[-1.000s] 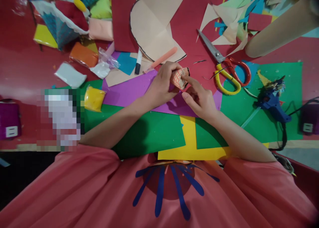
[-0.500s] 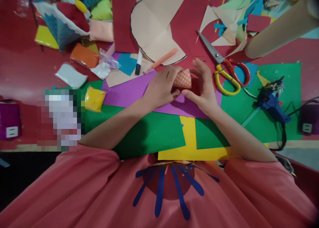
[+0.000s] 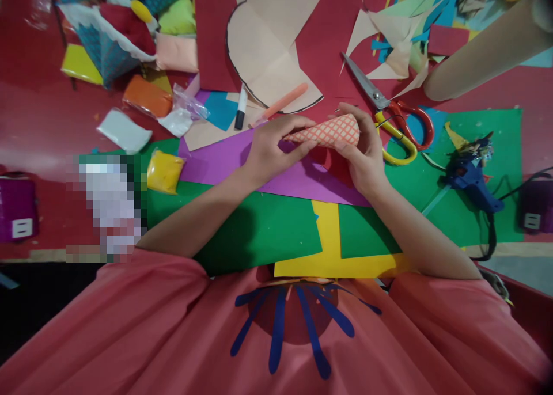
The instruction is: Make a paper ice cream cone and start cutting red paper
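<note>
A paper cone (image 3: 330, 132) with an orange-and-cream lattice pattern lies sideways between my hands, its point to the left and its wide end to the right. My left hand (image 3: 279, 145) pinches the narrow end between thumb and fingers. Around the wide end curls my right hand (image 3: 365, 147), thumb in front and fingers behind. Beneath the cone are a red piece (image 3: 334, 163), partly hidden, and a sheet of purple paper (image 3: 220, 163). Just right of my right hand lie scissors (image 3: 380, 98) with red and yellow handles.
A blue glue gun (image 3: 473, 182) rests on green paper (image 3: 505, 136) at right. Beyond my hands are a cream paper cutout (image 3: 263, 49), an orange stick (image 3: 287, 97) and a marker (image 3: 241, 110). A cardboard tube (image 3: 484, 49) stands upper right. Clay packets (image 3: 147, 95) lie left.
The cone has turned from mostly covered by my left hand to lying lengthwise across both hands. My right hand has closed onto its wide end.
</note>
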`<state>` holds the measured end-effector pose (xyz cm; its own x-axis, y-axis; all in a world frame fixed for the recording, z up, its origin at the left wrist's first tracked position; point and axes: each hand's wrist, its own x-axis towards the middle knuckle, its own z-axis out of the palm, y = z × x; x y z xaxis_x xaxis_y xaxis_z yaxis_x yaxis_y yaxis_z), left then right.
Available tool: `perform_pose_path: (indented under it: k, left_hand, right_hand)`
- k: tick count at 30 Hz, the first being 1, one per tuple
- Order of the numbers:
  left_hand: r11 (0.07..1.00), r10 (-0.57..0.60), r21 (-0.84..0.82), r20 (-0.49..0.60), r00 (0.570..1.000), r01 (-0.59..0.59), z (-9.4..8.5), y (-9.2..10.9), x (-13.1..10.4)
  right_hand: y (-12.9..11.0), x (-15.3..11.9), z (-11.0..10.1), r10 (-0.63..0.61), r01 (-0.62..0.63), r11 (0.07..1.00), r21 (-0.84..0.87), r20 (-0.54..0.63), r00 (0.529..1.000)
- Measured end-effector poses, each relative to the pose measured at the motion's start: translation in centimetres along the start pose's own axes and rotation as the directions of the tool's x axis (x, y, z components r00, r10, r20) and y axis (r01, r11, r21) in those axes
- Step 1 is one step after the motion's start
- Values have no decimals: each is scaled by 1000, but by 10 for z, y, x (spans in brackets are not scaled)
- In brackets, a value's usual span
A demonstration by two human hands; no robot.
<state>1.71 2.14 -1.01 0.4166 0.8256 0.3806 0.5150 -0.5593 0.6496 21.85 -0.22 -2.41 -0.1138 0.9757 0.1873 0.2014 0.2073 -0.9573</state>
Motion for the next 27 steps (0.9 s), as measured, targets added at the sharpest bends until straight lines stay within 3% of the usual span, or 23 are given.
perform_pose_path:
  k: [8, 14, 21, 24, 27]
  left_hand:
    - [998, 54, -9, 1, 999, -54, 1, -3, -2]
    - [997, -18, -73, -1, 1000, 18, 6, -5, 0]
    - [991, 71, 112, 45, 996, -76, 12, -6, -1]
    - [995, 98, 28, 88, 991, -100, 9, -4, -1]
    - [995, 17, -101, 121, 992, -5, 7, -5, 2]
  right_hand:
    - [-4, 0, 2, 68, -62, 988, 142, -37, 997]
    - [-6, 5, 5, 154, -135, 930, 341, -28, 988]
    - [-14, 2, 9, 269, -238, 886, 398, -24, 963]
    - [-19, 1, 8, 287, -279, 873, 401, 41, 957]
    - [-19, 2, 7, 234, -240, 890, 387, 61, 970]
